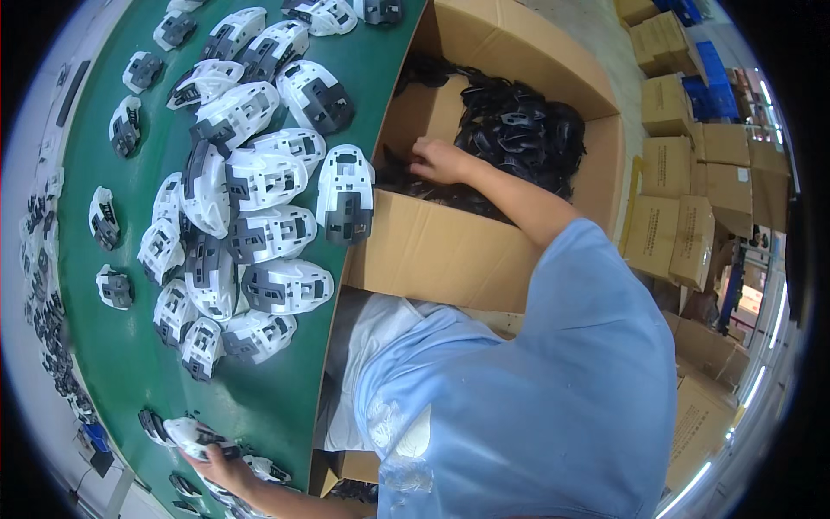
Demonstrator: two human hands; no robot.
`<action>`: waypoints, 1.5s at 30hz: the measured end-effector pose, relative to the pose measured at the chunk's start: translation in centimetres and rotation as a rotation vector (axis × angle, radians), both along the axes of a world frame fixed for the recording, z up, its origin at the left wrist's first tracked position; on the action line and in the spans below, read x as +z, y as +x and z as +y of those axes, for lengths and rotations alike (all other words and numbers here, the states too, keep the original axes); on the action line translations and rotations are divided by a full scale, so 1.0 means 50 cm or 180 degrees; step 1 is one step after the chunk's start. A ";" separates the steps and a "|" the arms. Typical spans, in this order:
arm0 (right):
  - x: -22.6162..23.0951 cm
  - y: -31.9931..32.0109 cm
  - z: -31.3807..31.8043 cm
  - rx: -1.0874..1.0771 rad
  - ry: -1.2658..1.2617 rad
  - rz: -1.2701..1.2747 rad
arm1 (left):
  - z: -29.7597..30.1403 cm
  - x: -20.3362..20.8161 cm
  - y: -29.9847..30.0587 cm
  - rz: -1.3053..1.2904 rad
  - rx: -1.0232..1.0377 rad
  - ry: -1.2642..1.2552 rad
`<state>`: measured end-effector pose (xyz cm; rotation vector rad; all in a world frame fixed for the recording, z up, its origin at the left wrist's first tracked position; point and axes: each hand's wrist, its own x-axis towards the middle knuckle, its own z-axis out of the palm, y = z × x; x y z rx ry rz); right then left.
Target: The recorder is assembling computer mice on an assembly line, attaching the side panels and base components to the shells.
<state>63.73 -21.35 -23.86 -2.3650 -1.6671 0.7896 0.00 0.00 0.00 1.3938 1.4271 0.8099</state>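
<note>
My left hand (pixel 223 470) is closed around a white and dark grey plastic shell (pixel 192 435), low over the green table at the bottom left. Close to that shell lie a darker shell (pixel 154 426) and several smaller pieces. Inside an open cardboard box (pixel 441 251) at the upper middle, my right hand (pixel 439 161) has its fingers curled down near dark pieces; whatever is between the fingertips cannot be made out. A heap of black plastic parts (pixel 527 130) fills much of the box beyond my right wrist.
On the green table (pixel 104 346), several white and grey shells (pixel 272 177) lie crowded and overlapping beside the box. Other shells sit in a loose row toward the far edge. Cardboard cartons (pixel 666 164) and a blue crate (pixel 713 82) are stacked on the right.
</note>
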 end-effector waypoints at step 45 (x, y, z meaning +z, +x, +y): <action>0.438 -0.768 0.258 0.1876 0.2294 0.2684 | -0.274 -0.129 0.187 -0.2709 0.1006 0.1401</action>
